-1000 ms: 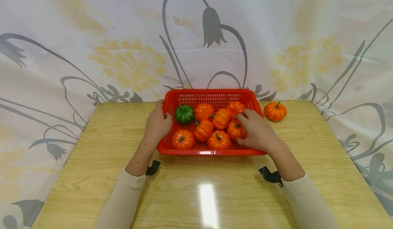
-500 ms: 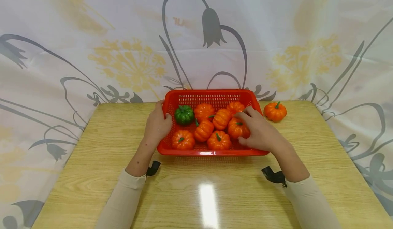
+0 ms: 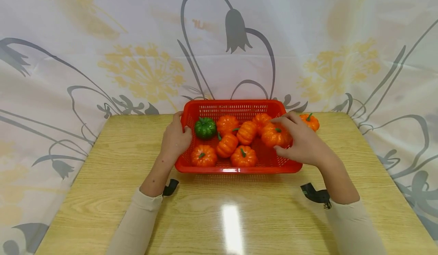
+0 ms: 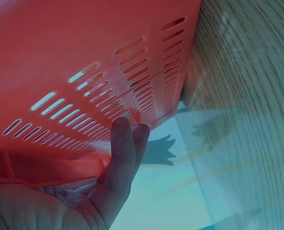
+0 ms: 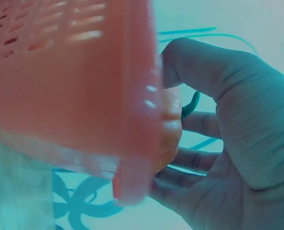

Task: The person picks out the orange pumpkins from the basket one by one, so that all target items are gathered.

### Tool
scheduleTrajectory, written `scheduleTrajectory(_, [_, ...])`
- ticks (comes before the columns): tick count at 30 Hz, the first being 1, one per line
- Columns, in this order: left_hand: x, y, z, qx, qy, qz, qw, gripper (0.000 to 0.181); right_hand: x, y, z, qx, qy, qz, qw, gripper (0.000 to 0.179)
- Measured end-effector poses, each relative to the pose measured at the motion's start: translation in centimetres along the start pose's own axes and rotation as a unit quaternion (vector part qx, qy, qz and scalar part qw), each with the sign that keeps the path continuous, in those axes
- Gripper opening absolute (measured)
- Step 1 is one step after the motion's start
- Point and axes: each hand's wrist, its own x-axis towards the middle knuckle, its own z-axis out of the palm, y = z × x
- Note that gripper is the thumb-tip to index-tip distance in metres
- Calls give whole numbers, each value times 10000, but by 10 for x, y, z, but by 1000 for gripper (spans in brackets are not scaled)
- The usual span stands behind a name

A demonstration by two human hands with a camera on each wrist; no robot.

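Note:
A red plastic basket (image 3: 236, 170) holds several small orange pumpkins and one green pumpkin (image 3: 205, 128). My left hand (image 3: 176, 137) grips the basket's left rim, thumb inside; in the left wrist view its fingers (image 4: 121, 148) press against the slotted outer wall. My right hand (image 3: 301, 141) holds an orange pumpkin (image 3: 275, 135) between thumb and fingers, raised near the basket's right end. In the right wrist view that pumpkin (image 5: 169, 129) with its green stem shows behind the basket rim (image 5: 139, 105), which hides part of it.
Another orange pumpkin (image 3: 310, 122) sits on the wooden table (image 3: 205, 217) to the right of the basket, partly hidden by my right hand. A patterned cloth (image 3: 143, 38) hangs behind the table and along its sides.
My right hand has lifted an orange pumpkin from the basket's right part and moved right with it. My left hand stays on the left rim.

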Motion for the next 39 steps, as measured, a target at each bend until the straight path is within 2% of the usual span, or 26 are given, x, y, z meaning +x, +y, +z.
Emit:
scheduleTrajectory(5, [0, 0, 0, -16, -17, -9, 10000, 62, -3, -1, -8, 42, 170, 12, 9998, 63])
scheduleTrajectory(14, [0, -1, 0, -17, 5, 4, 10000, 62, -10, 4, -20, -114, 645, -210, 9976, 63])
scheduleTrajectory(22, [1, -1, 0, -25, 7, 20, 10000, 62, -19, 16, -33, -173, 1045, 196, 9942, 64])
scheduleTrajectory(29, [1, -1, 0, 2, -7, 16, 10000, 62, -26, 34, -43, -306, 1557, 347, 9867, 64])
scheduleTrajectory(39, [0, -1, 0, -11, 11, 16, 10000, 61, -31, 53, -49, 73, 2028, 737, 9764, 61])
